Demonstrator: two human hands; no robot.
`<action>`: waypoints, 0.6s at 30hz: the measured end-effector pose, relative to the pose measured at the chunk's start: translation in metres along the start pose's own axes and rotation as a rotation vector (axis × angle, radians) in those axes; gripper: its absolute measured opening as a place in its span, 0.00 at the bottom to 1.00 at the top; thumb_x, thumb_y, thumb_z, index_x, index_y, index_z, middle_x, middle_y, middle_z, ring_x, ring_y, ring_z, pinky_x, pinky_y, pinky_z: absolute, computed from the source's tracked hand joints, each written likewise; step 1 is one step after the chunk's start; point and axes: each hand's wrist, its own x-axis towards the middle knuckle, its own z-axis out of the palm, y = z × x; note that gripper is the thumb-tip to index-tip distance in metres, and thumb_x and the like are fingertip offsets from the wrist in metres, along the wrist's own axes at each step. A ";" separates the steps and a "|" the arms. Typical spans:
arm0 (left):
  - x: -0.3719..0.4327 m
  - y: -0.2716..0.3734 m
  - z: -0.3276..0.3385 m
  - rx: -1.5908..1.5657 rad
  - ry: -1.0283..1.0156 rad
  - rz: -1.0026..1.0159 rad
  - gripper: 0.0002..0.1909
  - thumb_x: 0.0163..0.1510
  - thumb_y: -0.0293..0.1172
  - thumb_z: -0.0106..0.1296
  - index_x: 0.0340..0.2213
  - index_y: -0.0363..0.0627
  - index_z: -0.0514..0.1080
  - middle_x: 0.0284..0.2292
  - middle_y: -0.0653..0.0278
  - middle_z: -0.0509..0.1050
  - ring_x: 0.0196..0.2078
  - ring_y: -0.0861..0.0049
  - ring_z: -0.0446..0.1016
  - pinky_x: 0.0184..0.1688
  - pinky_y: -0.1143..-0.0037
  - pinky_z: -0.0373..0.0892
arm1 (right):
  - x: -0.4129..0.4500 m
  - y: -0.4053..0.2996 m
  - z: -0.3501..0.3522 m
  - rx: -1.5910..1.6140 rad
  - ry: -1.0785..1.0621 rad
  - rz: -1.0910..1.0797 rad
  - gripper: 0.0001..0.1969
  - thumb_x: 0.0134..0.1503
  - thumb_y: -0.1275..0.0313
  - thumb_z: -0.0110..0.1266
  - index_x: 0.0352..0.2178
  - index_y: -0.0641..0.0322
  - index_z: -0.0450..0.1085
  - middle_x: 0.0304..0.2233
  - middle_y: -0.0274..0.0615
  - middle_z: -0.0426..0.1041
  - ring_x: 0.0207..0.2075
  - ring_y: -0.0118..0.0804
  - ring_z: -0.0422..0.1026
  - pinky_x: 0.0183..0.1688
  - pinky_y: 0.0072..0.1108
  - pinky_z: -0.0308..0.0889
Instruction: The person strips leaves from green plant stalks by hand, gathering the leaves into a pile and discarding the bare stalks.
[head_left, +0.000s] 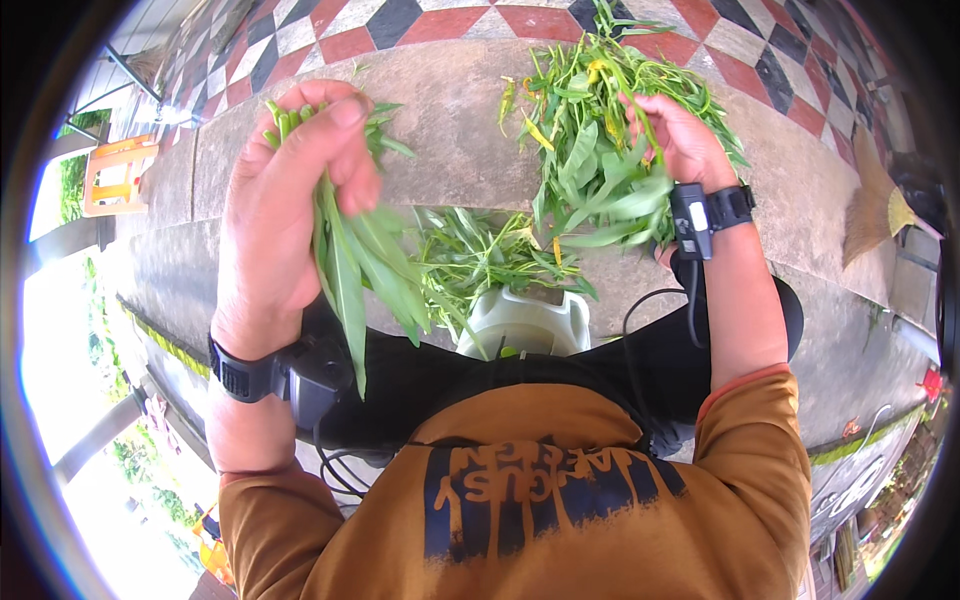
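Note:
My left hand (289, 172) is closed around a bunch of leafy green stems (360, 262); the cut stem ends stick up beside the thumb and the long leaves hang down. With its fingers pinched, my right hand (679, 139) holds one leafy stem (641, 120) over a large heap of greens (581, 150) that has some yellow leaves in it. Another pile of greens (487, 251) lies between my legs, just beyond a pale plastic stool or container (525, 322). More leaves (386, 139) show partly behind my left hand.
Red, white and dark patterned tiles (442, 26) border the concrete floor (457, 112). A broom (874, 206) lies at the right. An orange plastic stool (120, 176) stands at the far left. Black cables (652, 296) run from the devices strapped to both wrists.

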 end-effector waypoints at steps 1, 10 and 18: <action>0.001 -0.002 0.001 0.000 -0.022 -0.014 0.06 0.52 0.30 0.48 0.31 0.42 0.67 0.16 0.73 0.61 0.17 0.86 0.61 0.21 0.84 0.59 | -0.008 -0.011 0.004 0.052 -0.072 0.025 0.11 0.53 0.66 0.49 0.37 0.58 0.68 0.23 0.27 0.67 0.23 0.23 0.65 0.23 0.14 0.61; -0.001 -0.012 0.025 -0.014 -0.115 -0.142 0.06 0.53 0.28 0.48 0.33 0.41 0.67 0.15 0.71 0.64 0.16 0.86 0.62 0.20 0.84 0.58 | -0.074 -0.049 0.044 0.692 -0.588 -0.018 0.14 0.56 0.73 0.44 0.43 0.70 0.61 0.28 0.35 0.66 0.28 0.26 0.67 0.35 0.18 0.66; -0.001 -0.008 0.056 0.121 -0.238 -0.165 0.06 0.52 0.27 0.47 0.33 0.40 0.65 0.15 0.71 0.61 0.15 0.86 0.58 0.21 0.83 0.57 | -0.094 -0.053 0.058 0.547 -0.482 -0.220 0.15 0.57 0.73 0.42 0.45 0.69 0.59 0.33 0.37 0.65 0.34 0.28 0.65 0.38 0.20 0.65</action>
